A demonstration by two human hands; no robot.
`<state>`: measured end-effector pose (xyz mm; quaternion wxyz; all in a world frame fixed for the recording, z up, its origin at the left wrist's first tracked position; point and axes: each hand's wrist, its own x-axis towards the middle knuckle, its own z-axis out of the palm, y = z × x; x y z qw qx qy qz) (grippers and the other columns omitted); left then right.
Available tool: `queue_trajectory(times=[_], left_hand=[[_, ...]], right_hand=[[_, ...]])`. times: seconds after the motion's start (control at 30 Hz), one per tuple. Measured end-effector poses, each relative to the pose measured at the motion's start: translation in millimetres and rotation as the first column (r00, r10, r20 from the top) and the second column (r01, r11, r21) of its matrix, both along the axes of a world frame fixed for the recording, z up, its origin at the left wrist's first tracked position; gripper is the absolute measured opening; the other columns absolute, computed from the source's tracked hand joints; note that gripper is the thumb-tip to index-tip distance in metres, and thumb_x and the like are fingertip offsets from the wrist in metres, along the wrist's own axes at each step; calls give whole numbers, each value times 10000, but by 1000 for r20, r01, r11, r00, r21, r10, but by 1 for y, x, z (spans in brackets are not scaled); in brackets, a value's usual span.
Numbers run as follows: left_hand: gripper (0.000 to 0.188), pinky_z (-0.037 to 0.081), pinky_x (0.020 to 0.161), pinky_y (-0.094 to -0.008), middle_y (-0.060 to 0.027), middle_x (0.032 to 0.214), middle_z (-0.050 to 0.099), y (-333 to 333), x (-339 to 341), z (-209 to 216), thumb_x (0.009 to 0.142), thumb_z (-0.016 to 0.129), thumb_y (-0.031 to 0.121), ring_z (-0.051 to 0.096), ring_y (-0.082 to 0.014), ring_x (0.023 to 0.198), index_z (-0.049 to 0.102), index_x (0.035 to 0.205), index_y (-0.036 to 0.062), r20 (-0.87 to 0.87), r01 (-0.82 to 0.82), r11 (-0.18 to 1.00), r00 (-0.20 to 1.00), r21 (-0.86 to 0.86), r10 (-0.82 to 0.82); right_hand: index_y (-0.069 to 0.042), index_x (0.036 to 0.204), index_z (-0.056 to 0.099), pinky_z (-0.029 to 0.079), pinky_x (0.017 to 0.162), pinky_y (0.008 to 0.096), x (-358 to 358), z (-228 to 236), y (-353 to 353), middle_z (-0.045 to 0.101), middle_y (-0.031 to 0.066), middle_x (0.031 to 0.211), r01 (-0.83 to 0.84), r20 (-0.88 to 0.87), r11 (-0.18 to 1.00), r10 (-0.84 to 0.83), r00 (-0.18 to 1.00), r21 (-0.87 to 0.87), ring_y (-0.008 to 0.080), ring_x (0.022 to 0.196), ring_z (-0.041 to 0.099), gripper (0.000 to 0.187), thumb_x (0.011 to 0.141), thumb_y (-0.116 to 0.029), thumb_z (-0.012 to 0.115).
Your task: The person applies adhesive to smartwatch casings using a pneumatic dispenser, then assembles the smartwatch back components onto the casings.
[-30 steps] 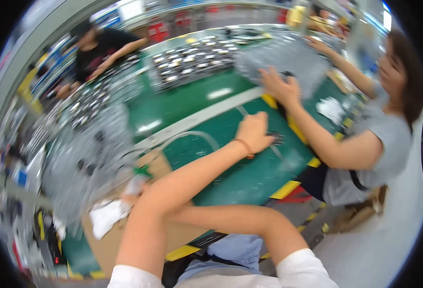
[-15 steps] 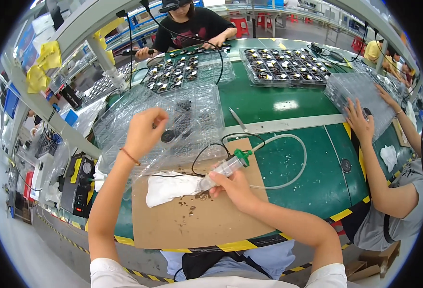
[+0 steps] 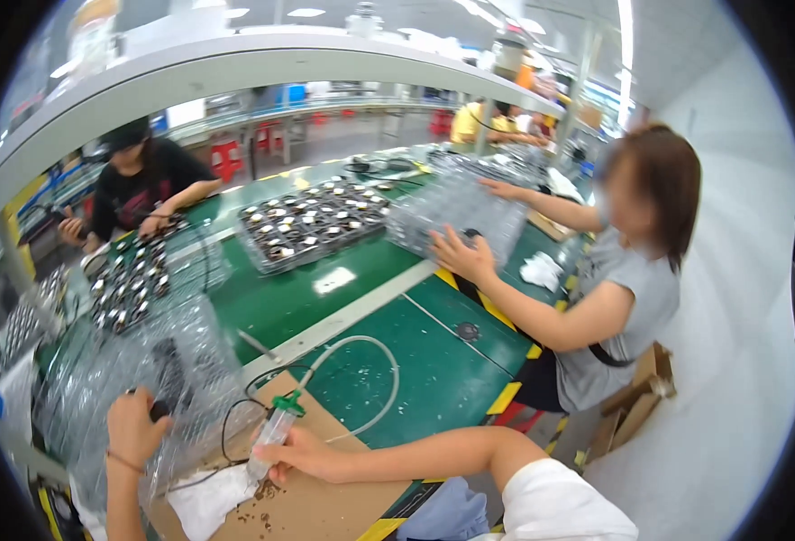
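Observation:
My right hand (image 3: pixel 303 453) is closed around a clear dispensing syringe (image 3: pixel 276 435) with a green cap, held slanted over a brown cardboard sheet (image 3: pixel 325 509). A pale hose (image 3: pixel 396 383) loops from the cap across the green bench. The syringe's lower end meets a crumpled white cloth (image 3: pixel 206 503), and brown specks lie beside it. My left hand (image 3: pixel 136 431) is over the clear plastic trays (image 3: pixel 82 388) at the left, its thumb and fingers around a small black round part (image 3: pixel 159 410). Blur hides the part's detail.
Beyond stands a tray of black parts (image 3: pixel 316 225). A co-worker at right (image 3: pixel 596 298) handles a clear tray (image 3: pixel 506 216); another person (image 3: pixel 141 185) works at far left. A pointed metal tool (image 3: pixel 258 344) and a black disc (image 3: pixel 467 333) lie on the bench. A metal beam (image 3: pixel 262 68) crosses overhead.
The view has swung right, showing more of the co-worker there. My left hand has closed around the black round part. My right hand still grips the syringe.

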<state>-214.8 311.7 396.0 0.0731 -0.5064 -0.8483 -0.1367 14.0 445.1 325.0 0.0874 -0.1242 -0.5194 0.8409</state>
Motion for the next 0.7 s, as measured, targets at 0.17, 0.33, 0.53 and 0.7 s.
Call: queue_trajectory(times=[0.17,0.33,0.53,0.7], left_hand=[[247,410,611,-431,-193,719,539,8,-4,-2,592,573,10,525,-357,708,492,825,9,-119,66,998,991,1,-65],[267,402,613,-426,-181,719,519,5,-10,1,573,458,-95,503,-357,719,479,825,-10,-204,174,981,967,88,-153],[187,416,618,-344,-143,732,522,-23,6,28,624,460,-130,513,-276,708,493,768,-15,-196,289,945,946,153,-257],[141,424,607,-270,-94,730,536,-63,23,40,659,589,-80,536,-179,694,500,712,15,579,162,838,654,522,-487]], right_hand=[[-48,1041,457,443,452,202,0,0,5,546,34,739,22,2,1000,-22,1000,15,86,539,544,297,838,-231,575],[-17,966,472,436,438,201,-2,-4,4,549,44,701,22,-47,1000,-22,999,9,73,502,523,305,840,-283,554],[-42,1030,438,443,452,218,-1,0,4,522,32,732,2,-18,1000,-3,1000,-14,86,530,532,332,832,-268,577],[-29,986,444,445,439,216,-2,-3,4,527,42,734,24,-52,999,-26,998,-33,90,523,536,324,826,-275,581]])
